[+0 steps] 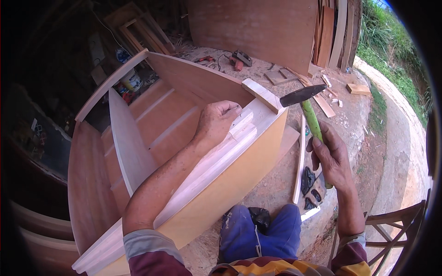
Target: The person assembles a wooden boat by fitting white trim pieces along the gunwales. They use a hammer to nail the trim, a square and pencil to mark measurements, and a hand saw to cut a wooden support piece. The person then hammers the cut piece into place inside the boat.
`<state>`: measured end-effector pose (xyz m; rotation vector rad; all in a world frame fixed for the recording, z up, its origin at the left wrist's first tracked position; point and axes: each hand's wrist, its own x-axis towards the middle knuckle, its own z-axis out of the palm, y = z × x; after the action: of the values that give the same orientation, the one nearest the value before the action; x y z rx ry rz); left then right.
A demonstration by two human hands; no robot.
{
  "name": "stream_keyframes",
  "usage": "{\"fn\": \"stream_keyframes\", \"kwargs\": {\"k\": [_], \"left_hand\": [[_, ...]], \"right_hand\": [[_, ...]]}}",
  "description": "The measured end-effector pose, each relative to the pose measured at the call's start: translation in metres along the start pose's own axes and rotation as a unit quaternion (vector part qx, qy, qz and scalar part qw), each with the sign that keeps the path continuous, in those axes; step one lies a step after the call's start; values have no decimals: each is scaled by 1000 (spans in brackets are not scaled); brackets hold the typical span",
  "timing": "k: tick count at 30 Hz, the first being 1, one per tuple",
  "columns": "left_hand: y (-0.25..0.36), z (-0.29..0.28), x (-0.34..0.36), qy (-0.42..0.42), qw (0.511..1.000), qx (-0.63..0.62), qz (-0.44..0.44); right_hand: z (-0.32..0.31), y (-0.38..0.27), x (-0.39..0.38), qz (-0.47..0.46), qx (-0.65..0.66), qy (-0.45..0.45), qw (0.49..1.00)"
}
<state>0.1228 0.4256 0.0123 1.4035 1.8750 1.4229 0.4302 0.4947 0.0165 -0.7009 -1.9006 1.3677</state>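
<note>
My right hand (332, 154) is wrapped around the green handle of a hammer (311, 120), raised to the right of the workpiece with its dark head pointing left. The fingers of my left hand (217, 120) are pinched on what looks like a thin nail (240, 115), mostly hidden by the fingertips. They rest at the far end of a pale stepped moulding (207, 163). This moulding runs along the top edge of a large wooden cabinet frame (230, 184) with a yellowish side. Across the far corner lies a short pale wood piece (262, 95).
Inside the frame is a divider board (126, 133). Beyond it lie a red and black power tool (239, 60) and wood offcuts (358, 89). Black plastic bags (307, 179) lie near my right knee, beside a long strip (299, 158). A plywood sheet (253, 32) stands behind.
</note>
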Motion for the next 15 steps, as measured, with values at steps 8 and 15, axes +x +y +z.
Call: {"fn": "stream_keyframes", "kwargs": {"k": [8,15], "left_hand": [[11,0,-4,-11,1000,9,-6],[4,-1,-1,-8,1000,15,3]], "right_hand": [[2,-24,27,-70,-235,-26,969],[15,-43,44,-128,-284,-108,944]]}}
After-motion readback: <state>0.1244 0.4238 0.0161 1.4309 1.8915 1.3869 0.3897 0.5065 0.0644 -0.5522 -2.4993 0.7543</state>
